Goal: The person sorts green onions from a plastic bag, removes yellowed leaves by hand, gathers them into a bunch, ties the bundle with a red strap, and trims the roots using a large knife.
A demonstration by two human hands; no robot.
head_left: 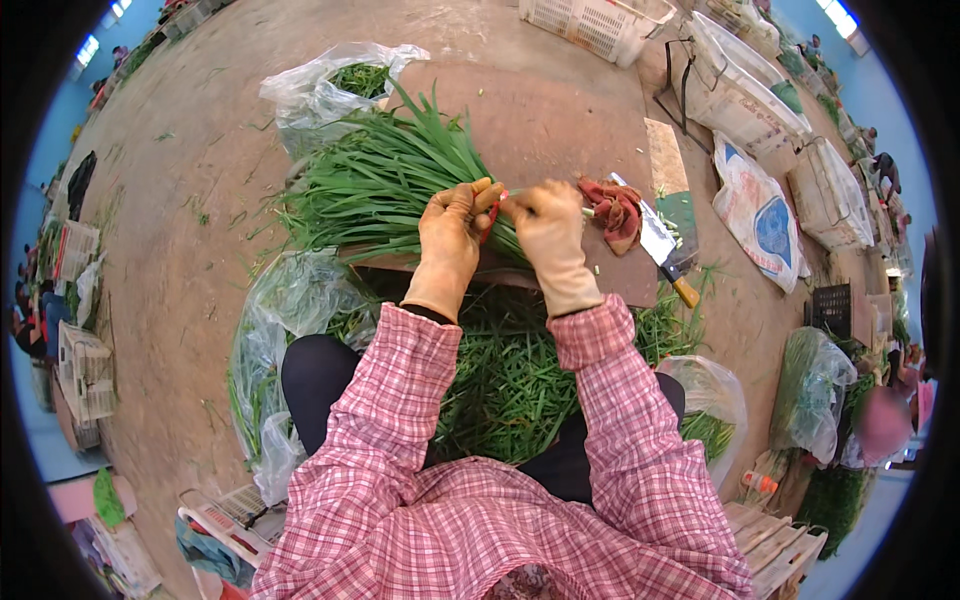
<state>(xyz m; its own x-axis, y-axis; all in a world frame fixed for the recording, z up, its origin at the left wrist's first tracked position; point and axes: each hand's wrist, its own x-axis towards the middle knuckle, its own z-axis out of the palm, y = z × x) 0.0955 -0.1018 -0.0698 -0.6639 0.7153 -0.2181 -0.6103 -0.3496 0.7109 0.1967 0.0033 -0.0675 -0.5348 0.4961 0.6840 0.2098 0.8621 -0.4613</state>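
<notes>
Left gloved hand (455, 220) pinches red tie (491, 222) by stems (507, 243); right gloved hand (548, 220) clenched, blurred, can't tell from here on what. Flat-leaved greens bunch (375, 190), probably garlic chives, lies across brown board (555, 115). Best: keep stems snug, tension even.

At six o'clock spreads a pink-and-white checked shirt (470, 520), its right sleeve (640, 430) folded back into a thick cuff (594, 333). Black fabric (428, 313) edges the left sleeve (385, 400); the left hand (455, 225) appears gloved, and dark trousers (318, 385) show at eight and four o'clock.
</notes>
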